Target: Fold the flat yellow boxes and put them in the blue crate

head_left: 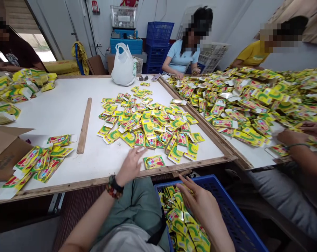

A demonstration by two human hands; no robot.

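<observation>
My left hand (131, 164) lies open and flat on the white table (66, 112) near its front edge, fingers spread, just left of a single yellow-green packet (153, 162). A black watch and bead bracelet sit on that wrist. My right hand (197, 199) hovers open over the blue crate (226, 210) by my lap, which holds several of the same packets (184, 224); nothing is in its fingers. A loose spread of packets (148, 122) covers the table's middle, beyond my left hand.
A wooden stick (84, 125) lies left of the spread. A stack of packets (40, 162) and a cardboard box (3, 150) sit at the front left. A white plastic bag (124, 66) stands at the back. Three other people work around; the right table (253, 157) is heaped with packets.
</observation>
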